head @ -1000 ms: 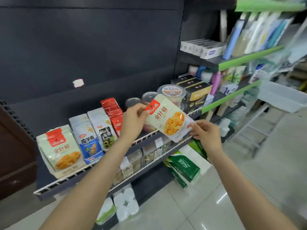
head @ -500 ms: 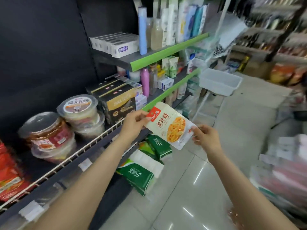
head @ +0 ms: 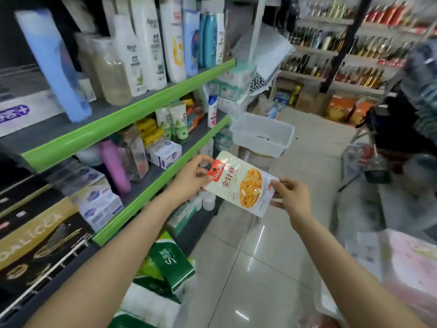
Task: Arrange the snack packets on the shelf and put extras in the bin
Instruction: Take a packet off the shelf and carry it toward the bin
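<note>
While both hands pinch a snack packet, glossy floor tiles shine below.

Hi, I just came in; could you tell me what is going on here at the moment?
A person is standing in a shop aisle holding one snack packet in both hands: the left hand pinches its top corner, the right hand its lower edge. The packet is in the air beside the green-edged shelves, on no shelf. A clear plastic bin stands just beyond it; the packet is not yet in it.
</note>
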`<state>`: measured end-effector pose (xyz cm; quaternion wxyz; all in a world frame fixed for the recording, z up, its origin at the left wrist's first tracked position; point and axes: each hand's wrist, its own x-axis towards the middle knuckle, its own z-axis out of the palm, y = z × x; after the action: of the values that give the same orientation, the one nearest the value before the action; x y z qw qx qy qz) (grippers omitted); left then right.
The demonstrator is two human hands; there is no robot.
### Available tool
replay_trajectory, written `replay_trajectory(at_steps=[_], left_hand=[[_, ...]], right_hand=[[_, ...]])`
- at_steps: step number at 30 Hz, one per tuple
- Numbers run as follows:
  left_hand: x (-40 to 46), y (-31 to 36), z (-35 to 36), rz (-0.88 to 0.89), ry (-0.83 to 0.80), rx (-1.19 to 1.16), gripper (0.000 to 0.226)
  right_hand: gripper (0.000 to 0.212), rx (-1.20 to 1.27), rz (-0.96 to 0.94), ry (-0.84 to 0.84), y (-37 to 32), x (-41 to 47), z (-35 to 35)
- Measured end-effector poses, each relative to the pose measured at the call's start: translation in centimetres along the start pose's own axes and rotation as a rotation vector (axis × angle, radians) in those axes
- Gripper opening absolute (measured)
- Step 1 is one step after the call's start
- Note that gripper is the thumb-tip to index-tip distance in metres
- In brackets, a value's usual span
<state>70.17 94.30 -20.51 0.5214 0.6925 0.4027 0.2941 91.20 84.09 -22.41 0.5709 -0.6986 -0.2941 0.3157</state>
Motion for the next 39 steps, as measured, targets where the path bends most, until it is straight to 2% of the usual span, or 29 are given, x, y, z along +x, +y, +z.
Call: replay_trajectory(at_steps=[6, 10, 17, 25, 30, 39], left_hand=[[13.7, 1.6, 4.1, -0.067, -0.043, -0.078, 0.031], [23.1, 1.9, 7.5, -0.075, -0.021, -0.083, 0.026], [38.1, 2.6, 13.3, -0.113, 0.041, -0.119, 0.03], [50.7, 2.0, 17.2, -0.178, 0.129, -0.051, 0.029], [58.4, 0.1, 17.8, -0.232, 0.136, -0.077, 0.025], [71.7, -8.0, 17.5, -0.416, 0.197, -0.028, 0.024]], right_hand=[[0.013, 0.111, 0.029, 0.162, -1.2, 12.3, -2.1], [0.014, 0.132, 0.025, 0.168, -1.1, 21.4, -3.3], [0.013, 0.047, 0.009, 0.078, -1.2, 38.5, -6.6], [0.027, -0.069, 0.001, -0.044, -0.2, 53.7, -7.9], [0.037, -0.149, 0.012, -0.1, 1.2, 62.1, -6.1], [0.038, -0.262, 0.138, -0.19, 5.3, 75.5, 0.3]])
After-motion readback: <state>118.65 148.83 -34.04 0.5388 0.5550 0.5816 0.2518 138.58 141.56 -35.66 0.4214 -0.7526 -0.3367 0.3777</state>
